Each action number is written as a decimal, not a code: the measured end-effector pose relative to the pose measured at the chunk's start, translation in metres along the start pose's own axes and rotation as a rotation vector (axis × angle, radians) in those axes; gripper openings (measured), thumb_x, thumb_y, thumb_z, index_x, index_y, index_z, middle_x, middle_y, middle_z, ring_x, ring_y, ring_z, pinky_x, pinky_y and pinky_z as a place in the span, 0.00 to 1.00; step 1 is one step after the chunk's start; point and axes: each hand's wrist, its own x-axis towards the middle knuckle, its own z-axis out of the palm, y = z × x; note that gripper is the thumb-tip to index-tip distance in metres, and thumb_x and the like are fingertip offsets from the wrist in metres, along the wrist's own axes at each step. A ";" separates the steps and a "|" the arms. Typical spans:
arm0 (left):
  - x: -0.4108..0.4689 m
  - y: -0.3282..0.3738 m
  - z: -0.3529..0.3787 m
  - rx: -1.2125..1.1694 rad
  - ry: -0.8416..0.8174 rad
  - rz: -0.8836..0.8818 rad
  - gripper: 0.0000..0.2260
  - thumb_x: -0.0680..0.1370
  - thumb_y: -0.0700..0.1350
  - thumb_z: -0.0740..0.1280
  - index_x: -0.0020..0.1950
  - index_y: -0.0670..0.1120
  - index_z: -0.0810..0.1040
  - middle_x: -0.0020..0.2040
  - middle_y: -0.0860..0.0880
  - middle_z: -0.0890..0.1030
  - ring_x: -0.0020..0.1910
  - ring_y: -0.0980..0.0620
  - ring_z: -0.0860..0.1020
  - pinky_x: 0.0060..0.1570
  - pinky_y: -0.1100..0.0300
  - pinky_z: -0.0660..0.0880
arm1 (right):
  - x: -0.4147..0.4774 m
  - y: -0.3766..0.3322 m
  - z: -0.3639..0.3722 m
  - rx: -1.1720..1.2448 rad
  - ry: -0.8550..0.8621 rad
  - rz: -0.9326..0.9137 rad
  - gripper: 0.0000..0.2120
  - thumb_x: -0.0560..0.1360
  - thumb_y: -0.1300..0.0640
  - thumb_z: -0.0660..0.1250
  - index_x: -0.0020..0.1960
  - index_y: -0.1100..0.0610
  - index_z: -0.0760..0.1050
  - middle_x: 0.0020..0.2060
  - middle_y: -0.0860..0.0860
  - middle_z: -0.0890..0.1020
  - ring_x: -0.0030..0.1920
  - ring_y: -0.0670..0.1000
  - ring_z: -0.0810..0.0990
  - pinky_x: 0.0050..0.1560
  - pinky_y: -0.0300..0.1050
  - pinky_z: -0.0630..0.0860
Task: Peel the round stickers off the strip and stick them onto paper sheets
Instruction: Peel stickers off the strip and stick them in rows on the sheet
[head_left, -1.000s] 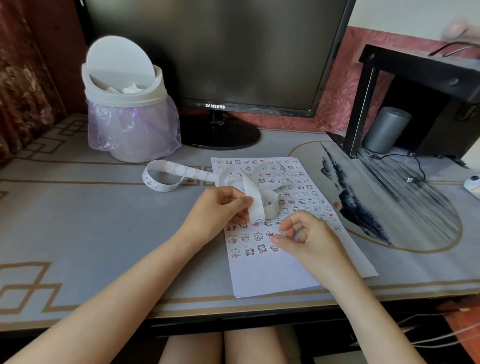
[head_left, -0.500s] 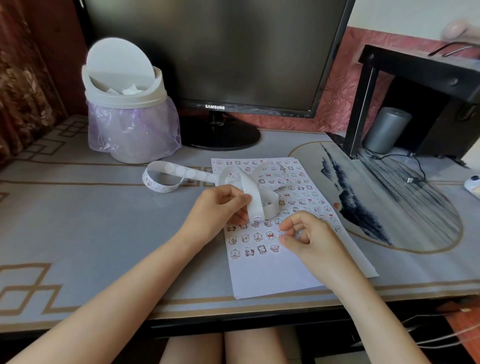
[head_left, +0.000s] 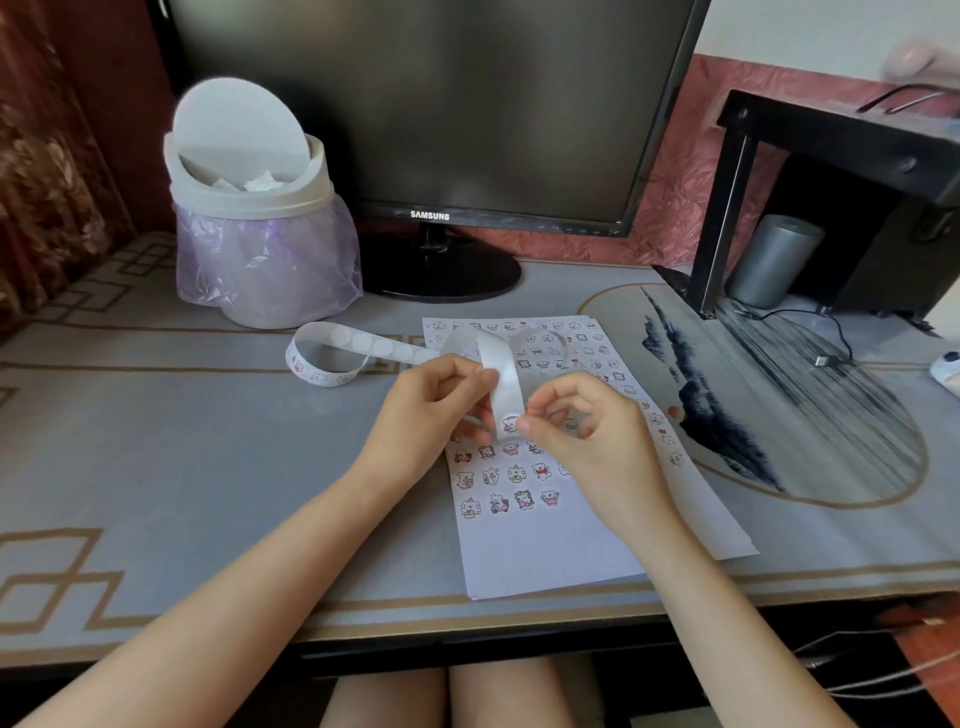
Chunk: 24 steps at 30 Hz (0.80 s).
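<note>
1. The left hand (head_left: 431, 415) grips the white strip (head_left: 506, 384), holding it up over the paper sheet (head_left: 545, 545) on the worktop (head_left: 208, 467).
2. The right hand (head_left: 587, 441) pinches a round sticker (head_left: 510, 423) at the strip's lower end.
3. The strip's far end curls in a loop near the bin (head_left: 260, 234).
4. Rows of stickers cover the sheet.
</note>
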 end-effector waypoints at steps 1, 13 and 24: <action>0.000 0.000 0.000 -0.004 0.001 0.005 0.08 0.79 0.41 0.64 0.42 0.40 0.77 0.31 0.50 0.79 0.31 0.54 0.78 0.33 0.62 0.78 | 0.001 -0.001 0.000 0.016 0.008 -0.001 0.10 0.68 0.65 0.74 0.40 0.52 0.77 0.36 0.46 0.82 0.38 0.42 0.77 0.40 0.29 0.69; -0.001 -0.002 0.001 0.090 -0.080 0.026 0.04 0.76 0.40 0.69 0.41 0.42 0.79 0.33 0.49 0.80 0.34 0.56 0.79 0.38 0.67 0.75 | 0.005 0.004 -0.003 0.023 0.029 0.009 0.07 0.70 0.63 0.73 0.43 0.52 0.81 0.38 0.48 0.83 0.41 0.47 0.80 0.46 0.38 0.75; -0.001 -0.003 0.002 0.061 -0.074 -0.013 0.04 0.75 0.41 0.69 0.40 0.44 0.80 0.34 0.48 0.82 0.35 0.53 0.81 0.41 0.63 0.79 | 0.003 0.007 -0.002 -0.106 0.044 -0.066 0.06 0.71 0.61 0.73 0.42 0.50 0.80 0.37 0.44 0.82 0.38 0.44 0.77 0.42 0.35 0.72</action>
